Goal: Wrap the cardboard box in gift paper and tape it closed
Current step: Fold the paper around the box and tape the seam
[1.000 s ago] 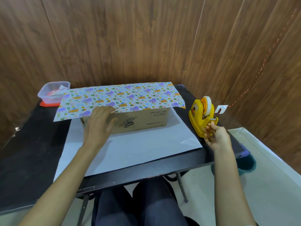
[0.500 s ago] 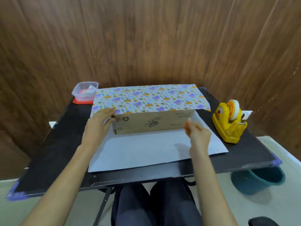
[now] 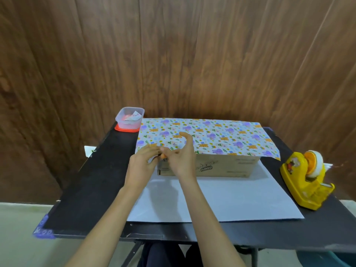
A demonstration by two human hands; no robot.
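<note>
Clearly early: patterned gift paper point(image 3: 208, 137) covers the top of brown cardboard box point(image 3: 221, 167) on black table point(image 3: 96, 189); front face bare, near flap flat, no tape seen. Left hand point(image 3: 142, 166) and right hand point(image 3: 183, 158) bunch fingertips at paper's left front edge; what they pinch, cannot tell.

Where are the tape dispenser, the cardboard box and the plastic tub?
tape dispenser point(image 3: 296, 180), head view, yellow body
cardboard box point(image 3: 231, 167), head view, bare front side
plastic tub point(image 3: 128, 123), head view, front wall

Purple-and-orange-patterned gift paper point(image 3: 208, 135), yellow tape dispenser point(image 3: 304, 182)
</note>
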